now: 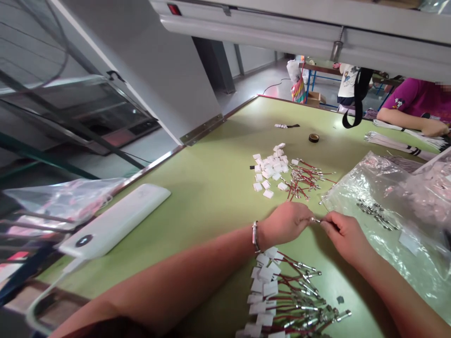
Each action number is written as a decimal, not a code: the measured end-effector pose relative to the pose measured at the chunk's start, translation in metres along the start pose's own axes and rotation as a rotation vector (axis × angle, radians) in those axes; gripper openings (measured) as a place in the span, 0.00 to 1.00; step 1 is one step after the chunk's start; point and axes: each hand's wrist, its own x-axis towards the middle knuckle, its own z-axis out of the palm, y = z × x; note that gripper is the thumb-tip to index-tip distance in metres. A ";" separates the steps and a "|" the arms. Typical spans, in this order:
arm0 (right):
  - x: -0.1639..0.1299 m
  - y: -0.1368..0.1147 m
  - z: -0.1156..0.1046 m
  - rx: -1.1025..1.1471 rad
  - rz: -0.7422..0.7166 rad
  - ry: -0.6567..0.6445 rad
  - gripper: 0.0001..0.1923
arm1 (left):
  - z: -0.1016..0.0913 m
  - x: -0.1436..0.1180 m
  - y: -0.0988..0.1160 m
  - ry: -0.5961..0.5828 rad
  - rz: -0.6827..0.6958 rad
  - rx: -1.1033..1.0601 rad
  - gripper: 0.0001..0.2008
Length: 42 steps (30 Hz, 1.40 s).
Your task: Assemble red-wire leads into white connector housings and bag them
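My left hand [286, 222] and my right hand [344, 234] meet over the green table [211, 188], both pinching a small metal terminal piece [316, 220] between the fingertips. A bracelet sits on my left wrist. Just below my hands lies a row of assembled red wires with white connectors and metal terminals [285, 295]. Beyond my hands is a pile of loose white connectors [270, 171] and a heap of red wires with terminals [305, 180].
A clear plastic bag with metal parts [384, 220] lies at the right. A white power bank [116, 220] rests at the left edge. A tape roll [313, 137] sits farther back. Another person in a purple shirt [419, 101] works at the far right.
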 end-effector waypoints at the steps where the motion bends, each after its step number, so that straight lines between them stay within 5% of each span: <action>1: -0.001 0.000 0.001 0.015 0.025 -0.014 0.12 | 0.001 -0.001 -0.001 -0.013 0.043 0.055 0.14; 5: -0.001 -0.001 0.007 0.038 0.091 -0.048 0.11 | 0.005 -0.002 -0.002 -0.071 0.144 0.214 0.15; 9: 0.006 -0.004 0.004 0.048 0.170 -0.074 0.12 | 0.005 0.004 0.000 -0.124 0.085 0.284 0.14; 13: 0.013 0.006 -0.025 -0.317 0.157 -0.025 0.09 | 0.001 0.009 0.002 -0.150 -0.037 0.331 0.14; 16: 0.014 0.031 -0.053 -0.664 0.338 0.144 0.13 | -0.002 0.009 0.003 -0.114 -0.052 0.327 0.16; 18: 0.014 0.050 -0.063 -0.798 0.439 0.136 0.14 | -0.002 0.008 0.004 -0.110 -0.041 0.312 0.16; 22: 0.013 0.071 -0.058 -0.943 0.332 0.090 0.15 | -0.003 0.005 0.006 -0.104 -0.054 0.271 0.17; 28: 0.011 0.066 -0.053 -1.009 0.239 0.221 0.17 | -0.011 0.006 0.002 0.001 -0.199 -0.025 0.16; 31: 0.007 0.051 -0.054 -0.869 0.163 0.354 0.17 | -0.012 0.006 0.001 -0.020 -0.163 -0.134 0.17; 33: 0.005 0.035 -0.046 -0.559 0.069 0.394 0.15 | -0.010 0.006 0.002 -0.038 -0.148 -0.139 0.17; 38: 0.001 -0.004 -0.009 0.456 0.168 0.202 0.11 | -0.006 0.004 0.008 -0.053 -0.105 -0.195 0.15; 42: 0.002 -0.012 0.006 0.759 0.203 0.101 0.13 | -0.008 0.003 0.011 -0.062 -0.075 -0.374 0.14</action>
